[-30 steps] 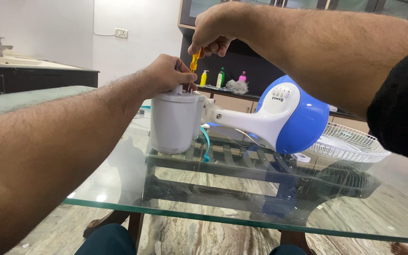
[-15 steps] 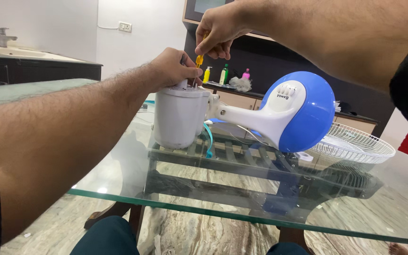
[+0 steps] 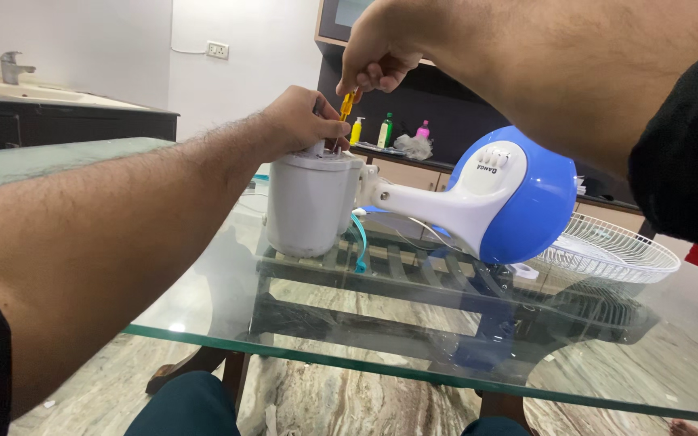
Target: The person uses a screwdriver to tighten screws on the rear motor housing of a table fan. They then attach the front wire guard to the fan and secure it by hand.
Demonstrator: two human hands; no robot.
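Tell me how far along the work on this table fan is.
Done: the white wire guard is off and lies on the glass table beside the blue base. In hand: the left hand steadies the grey motor housing while the right hand works a yellow-handled screwdriver into its top. Left: the housing remains closed.

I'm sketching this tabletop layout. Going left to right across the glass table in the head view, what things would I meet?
Grey motor housing, steadied by the left hand → teal strap → white neck → blue and white fan base → white wire fan guard, all on the glass table.
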